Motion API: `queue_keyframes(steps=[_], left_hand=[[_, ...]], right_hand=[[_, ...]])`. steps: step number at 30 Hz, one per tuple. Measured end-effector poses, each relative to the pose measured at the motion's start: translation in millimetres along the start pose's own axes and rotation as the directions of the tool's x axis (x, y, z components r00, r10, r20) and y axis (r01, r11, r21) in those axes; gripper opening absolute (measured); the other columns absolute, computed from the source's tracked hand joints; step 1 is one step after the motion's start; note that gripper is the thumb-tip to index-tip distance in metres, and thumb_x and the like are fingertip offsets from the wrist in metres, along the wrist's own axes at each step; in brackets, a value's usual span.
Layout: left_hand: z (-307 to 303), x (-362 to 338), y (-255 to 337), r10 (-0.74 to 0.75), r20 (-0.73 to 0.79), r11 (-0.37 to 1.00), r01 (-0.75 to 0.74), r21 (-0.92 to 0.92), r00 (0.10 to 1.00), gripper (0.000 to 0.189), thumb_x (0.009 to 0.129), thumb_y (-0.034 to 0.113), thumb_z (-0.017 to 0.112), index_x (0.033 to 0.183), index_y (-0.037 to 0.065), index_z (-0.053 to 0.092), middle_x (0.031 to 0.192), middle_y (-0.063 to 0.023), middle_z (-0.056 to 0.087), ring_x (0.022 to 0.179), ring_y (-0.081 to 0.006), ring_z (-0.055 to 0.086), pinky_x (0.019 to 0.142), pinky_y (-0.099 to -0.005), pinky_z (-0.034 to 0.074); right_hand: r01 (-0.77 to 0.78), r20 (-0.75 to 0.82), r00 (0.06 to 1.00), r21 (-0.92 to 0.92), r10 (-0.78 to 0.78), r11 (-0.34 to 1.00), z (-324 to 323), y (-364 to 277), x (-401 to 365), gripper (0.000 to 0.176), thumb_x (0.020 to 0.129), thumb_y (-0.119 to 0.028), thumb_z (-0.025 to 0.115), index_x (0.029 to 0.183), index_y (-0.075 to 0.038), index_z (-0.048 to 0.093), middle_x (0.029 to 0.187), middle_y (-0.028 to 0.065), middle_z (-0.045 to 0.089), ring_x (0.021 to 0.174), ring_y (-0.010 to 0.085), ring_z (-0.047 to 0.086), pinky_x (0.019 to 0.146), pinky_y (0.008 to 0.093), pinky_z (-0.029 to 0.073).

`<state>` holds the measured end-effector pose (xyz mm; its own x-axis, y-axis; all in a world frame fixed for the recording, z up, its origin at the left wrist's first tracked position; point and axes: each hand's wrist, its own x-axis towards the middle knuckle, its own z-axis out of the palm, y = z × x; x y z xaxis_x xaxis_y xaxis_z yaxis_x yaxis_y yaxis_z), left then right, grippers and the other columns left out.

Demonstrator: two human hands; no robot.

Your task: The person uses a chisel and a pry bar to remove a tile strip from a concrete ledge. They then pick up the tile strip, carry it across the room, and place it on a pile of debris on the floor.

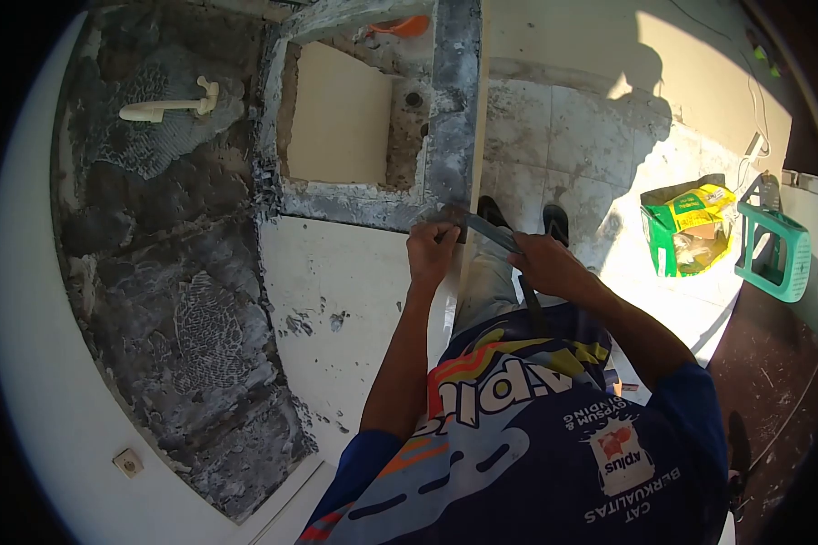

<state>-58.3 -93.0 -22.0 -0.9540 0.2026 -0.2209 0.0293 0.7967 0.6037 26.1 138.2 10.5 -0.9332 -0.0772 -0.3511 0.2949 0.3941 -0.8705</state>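
Note:
My right hand (554, 265) is wrapped round the handle of a hammer (491, 232), its dark head lying to the left over the counter's front corner. My left hand (432, 250) sits close beside the head, thumb and fingers pinched together near the counter edge. Whatever is between those fingers is too small to make out. Under the hands, a pale, stained slab (341, 309) meets the rough grey counter frame (359, 211) around a rectangular opening.
A white tap (168, 109) sticks out from the bare, mortar-streaked wall (154, 245). An orange item (404, 26) lies beyond the opening. On the right, an opened yellow-green bag (691, 232) stands on the tiled floor beside a green plastic stool (777, 250). A socket (128, 463) is at lower left.

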Motion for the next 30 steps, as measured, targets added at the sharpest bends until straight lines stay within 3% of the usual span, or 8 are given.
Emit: queue_keyframes(steps=[2, 4, 8, 13, 16, 20, 24, 30], left_hand=[[1, 2, -3, -0.009, 0.025, 1.000, 0.008, 0.016, 1.000, 0.020, 0.082, 0.020, 0.077, 0.091, 0.003, 0.076, 0.089, -0.0170, 0.071, 0.086, -0.0299, 0.065, 0.080, -0.0393, 0.051], [5, 2, -8, -0.032, 0.027, 0.999, 0.032, -0.020, 0.999, 0.020, 0.082, 0.020, 0.077, 0.091, 0.003, 0.076, 0.086, -0.0165, 0.070, 0.088, -0.0308, 0.064, 0.081, -0.0391, 0.051], [1, -13, -1, 0.106, 0.029, 0.987, -0.109, 0.116, 0.994, 0.036, 0.079, 0.025, 0.079, 0.107, 0.003, 0.071, 0.110, -0.0145, 0.065, 0.108, -0.0311, 0.058, 0.094, -0.0436, 0.043], [2, -52, 0, 0.289, 0.041, 0.907, -0.288, 0.308, 0.956, 0.064, 0.077, 0.031, 0.079, 0.132, 0.007, 0.056, 0.140, -0.0138, 0.045, 0.133, -0.0327, 0.040, 0.109, -0.0532, 0.026], [6, -60, -8, 0.305, 0.050, 0.881, -0.302, 0.364, 0.951, 0.069, 0.079, 0.030, 0.076, 0.138, 0.006, 0.050, 0.139, -0.0142, 0.045, 0.137, -0.0334, 0.037, 0.112, -0.0534, 0.023], [9, -59, -12, 0.315, 0.030, 0.881, -0.304, 0.364, 0.949, 0.064, 0.082, 0.026, 0.072, 0.139, 0.006, 0.049, 0.139, -0.0152, 0.045, 0.140, -0.0337, 0.034, 0.113, -0.0554, 0.020], [15, -63, -14, 0.297, 0.022, 0.886, -0.285, 0.365, 0.955, 0.062, 0.084, 0.023, 0.070, 0.140, 0.006, 0.049, 0.139, -0.0161, 0.044, 0.140, -0.0342, 0.033, 0.114, -0.0569, 0.018], [16, -60, -14, 0.273, 0.014, 0.909, -0.263, 0.325, 0.962, 0.062, 0.083, 0.020, 0.069, 0.140, 0.005, 0.049, 0.141, -0.0165, 0.042, 0.140, -0.0347, 0.032, 0.114, -0.0575, 0.016]], right_hand=[[-0.072, 0.214, 0.974, -0.044, 0.080, 0.996, -11, 0, 1, 0.028, 0.094, -0.023, 0.061, 0.089, 0.004, 0.055, 0.074, 0.0269, 0.061, 0.079, 0.0438, 0.065, 0.070, 0.0506, 0.048], [-0.076, 0.143, 0.987, 0.034, 0.071, 0.997, -17, -1, 6, 0.030, 0.094, -0.026, 0.061, 0.088, 0.003, 0.056, 0.074, 0.0257, 0.061, 0.079, 0.0426, 0.065, 0.069, 0.0491, 0.049], [-0.154, 0.112, 0.984, 0.103, 0.142, 0.983, -23, -2, 20, 0.034, 0.094, -0.031, 0.061, 0.085, 0.002, 0.057, 0.074, 0.0229, 0.062, 0.078, 0.0415, 0.064, 0.069, 0.0467, 0.050], [-0.097, -0.096, 0.991, -0.085, 0.089, 0.992, -20, 9, 52, 0.057, 0.100, -0.050, 0.047, 0.082, 0.002, 0.062, 0.075, 0.0260, 0.064, 0.078, 0.0457, 0.065, 0.070, 0.0514, 0.048], [-0.064, -0.006, 0.998, -0.037, 0.063, 0.997, -11, 16, 64, 0.058, 0.101, -0.049, 0.045, 0.079, 0.002, 0.062, 0.072, 0.0266, 0.064, 0.076, 0.0471, 0.064, 0.071, 0.0529, 0.048], [0.038, 0.202, 0.979, -0.257, 0.015, 0.966, -8, 16, 56, 0.059, 0.101, -0.050, 0.042, 0.082, 0.002, 0.063, 0.073, 0.0286, 0.064, 0.078, 0.0483, 0.064, 0.074, 0.0545, 0.049], [-0.027, -0.071, 0.997, -0.221, 0.011, 0.975, -1, 15, 64, 0.054, 0.101, -0.049, 0.045, 0.093, 0.001, 0.062, 0.075, 0.0283, 0.064, 0.079, 0.0487, 0.064, 0.074, 0.0558, 0.049], [0.038, 0.142, 0.990, -0.263, -0.001, 0.964, -3, 26, 49, 0.050, 0.101, -0.045, 0.049, 0.088, 0.001, 0.062, 0.071, 0.0262, 0.063, 0.073, 0.0479, 0.063, 0.068, 0.0538, 0.049]])
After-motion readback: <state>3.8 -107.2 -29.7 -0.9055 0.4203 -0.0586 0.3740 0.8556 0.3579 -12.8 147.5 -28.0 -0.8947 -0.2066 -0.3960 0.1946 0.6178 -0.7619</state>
